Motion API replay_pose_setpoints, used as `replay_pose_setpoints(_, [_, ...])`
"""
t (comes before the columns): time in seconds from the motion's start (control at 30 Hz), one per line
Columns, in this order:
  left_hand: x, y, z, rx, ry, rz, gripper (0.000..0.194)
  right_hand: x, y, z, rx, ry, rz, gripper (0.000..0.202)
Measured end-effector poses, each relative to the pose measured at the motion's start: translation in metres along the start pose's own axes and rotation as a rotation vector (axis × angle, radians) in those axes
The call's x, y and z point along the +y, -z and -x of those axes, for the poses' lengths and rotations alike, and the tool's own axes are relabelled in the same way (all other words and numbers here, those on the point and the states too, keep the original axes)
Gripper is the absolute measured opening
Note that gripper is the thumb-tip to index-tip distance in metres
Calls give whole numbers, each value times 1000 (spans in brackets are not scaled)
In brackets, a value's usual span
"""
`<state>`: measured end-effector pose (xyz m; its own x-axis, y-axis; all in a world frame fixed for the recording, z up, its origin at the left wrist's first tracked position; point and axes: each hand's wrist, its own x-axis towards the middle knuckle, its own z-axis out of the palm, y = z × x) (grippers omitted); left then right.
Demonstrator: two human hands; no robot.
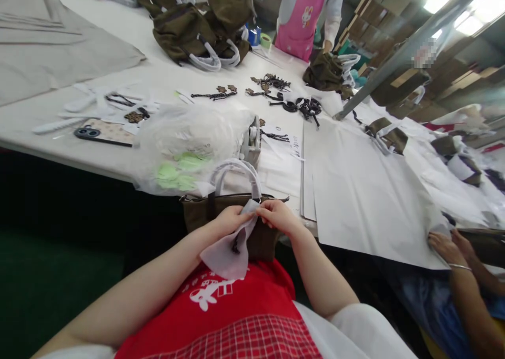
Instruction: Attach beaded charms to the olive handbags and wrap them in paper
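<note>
A dark brown handbag (197, 212) with a zipped top rests against the table edge in front of my body. Its upright handle (254, 177) is wrapped in white. My left hand (232, 219) grips a thin white wrapping sheet (226, 259) that hangs in front of the bag. Through the sheet shows a small dark item, perhaps a braided cord; its kind is unclear. My right hand (277, 215) is closed, with thumb and fingertips pinched at the sheet's upper end by the handle's base. What exactly lies between those fingertips is too small to make out.
Beyond the bag lies a clear plastic bag (185, 133) with green pieces. A phone (104, 133), black braided cords (272, 81) and olive bags (183, 33) are on the table (158, 93). A co-worker in a pink apron (302, 20) stands opposite; another person's hands (450, 246) are at right.
</note>
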<state>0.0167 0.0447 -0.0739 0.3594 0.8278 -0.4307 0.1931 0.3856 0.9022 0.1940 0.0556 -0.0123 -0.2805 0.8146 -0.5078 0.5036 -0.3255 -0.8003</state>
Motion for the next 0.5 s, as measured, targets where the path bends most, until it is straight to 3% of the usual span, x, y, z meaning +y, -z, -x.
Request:
replay_pose_setpoints(0.33, [-6,0,0,-22,-4,119,62,1,3,-11,99,-47,276,32])
replay_pose_setpoints(0.43, [-3,3,-1,-94,22,199,60,6,3,-13,131,-87,323,47])
replay_pose_setpoints(0.5, [1,7,-1,-157,49,253,57,12,-2,-14,144,-87,209,51])
